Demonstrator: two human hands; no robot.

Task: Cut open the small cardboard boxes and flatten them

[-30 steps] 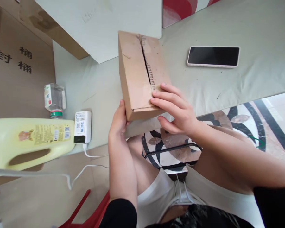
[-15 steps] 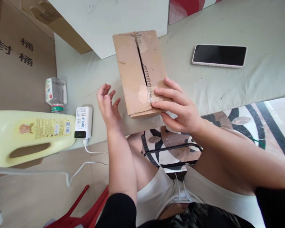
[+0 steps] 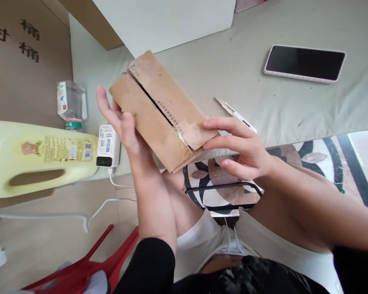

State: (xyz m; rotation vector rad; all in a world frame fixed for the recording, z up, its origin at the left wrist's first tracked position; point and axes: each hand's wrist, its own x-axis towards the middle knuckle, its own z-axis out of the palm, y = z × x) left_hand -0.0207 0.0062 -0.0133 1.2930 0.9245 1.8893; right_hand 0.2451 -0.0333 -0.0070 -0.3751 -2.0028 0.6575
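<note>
Surface: grey tabletop [image 3: 294, 110], front edge.
Box [image 3: 153, 114]: held tilted above that edge.
Left hand [image 3: 124, 128]: flat against its side, fingers spread.
Right hand [image 3: 245, 149]: fingertips pinching the taped end.
Risk: light grip; it may slip floorward.

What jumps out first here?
A cardboard box with a jagged slit along its top, tilted at centre between the left hand and the right hand. A big yellow jug lies at the left edge; a dark phone lies on the table, upper right.
</note>
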